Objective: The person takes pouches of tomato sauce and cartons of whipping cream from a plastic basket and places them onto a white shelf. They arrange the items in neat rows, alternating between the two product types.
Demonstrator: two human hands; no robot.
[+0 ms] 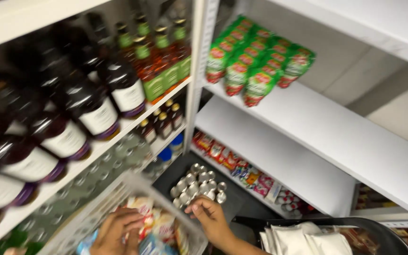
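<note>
White wire basket, both hands down in its snack packets.

The left hand lies flat with fingers curled over a red and yellow packet inside the basket; whether it truly grips is blurred. The right hand rests on the basket's far rim, fingertips pinched near a cluster of small silver cans on a dark tray just beyond, and I cannot tell if it holds anything. The step looks like picking stock out of the basket. A firm hold on one packet seems needed before lifting. Dark bottles fill the shelf to the left, green pouches sit on the white shelf to the right, and white bags lie at the lower right.
</note>
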